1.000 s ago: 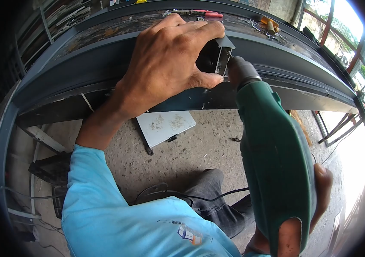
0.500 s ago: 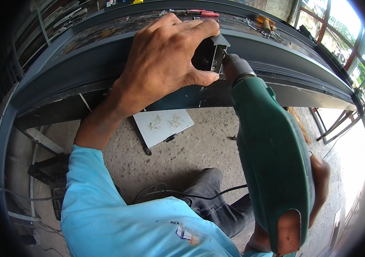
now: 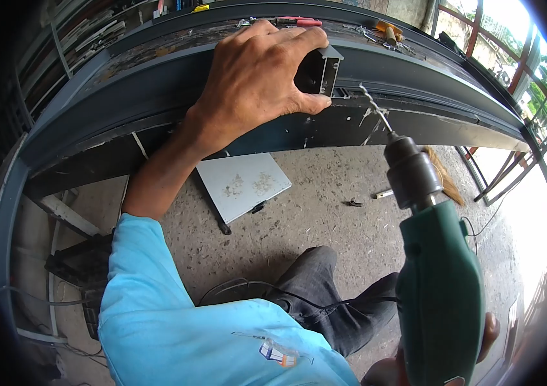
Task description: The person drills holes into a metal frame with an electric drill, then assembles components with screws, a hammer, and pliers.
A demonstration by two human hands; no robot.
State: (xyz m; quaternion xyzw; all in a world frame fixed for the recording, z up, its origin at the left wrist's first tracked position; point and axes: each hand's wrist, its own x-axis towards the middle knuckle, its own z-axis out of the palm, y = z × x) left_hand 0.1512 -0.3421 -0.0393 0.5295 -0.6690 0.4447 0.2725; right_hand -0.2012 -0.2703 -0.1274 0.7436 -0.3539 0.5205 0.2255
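Observation:
My left hand [image 3: 254, 74] grips a short dark metal profile [image 3: 331, 72] at the bench edge, fingers over its top and thumb beneath. The profile's hollow end faces right; much of its length is behind the hand. A green power drill [image 3: 442, 276] is in my right hand [image 3: 490, 331], most of which the drill's body hides. Its spiral drill bit [image 3: 376, 110] points up and left, apart from the profile's open end.
Long dark metal bars [image 3: 428, 74] run along the workbench. Behind them lie a red-handled tool [image 3: 299, 22] and loose metal pieces. On the floor are a pale flat panel [image 3: 244, 190], a broom's bristles [image 3: 444, 177] and a black cord [image 3: 331, 301].
The drill has moved back, down and to the right, and its bit has come away from the profile. My left hand keeps its grip on the profile.

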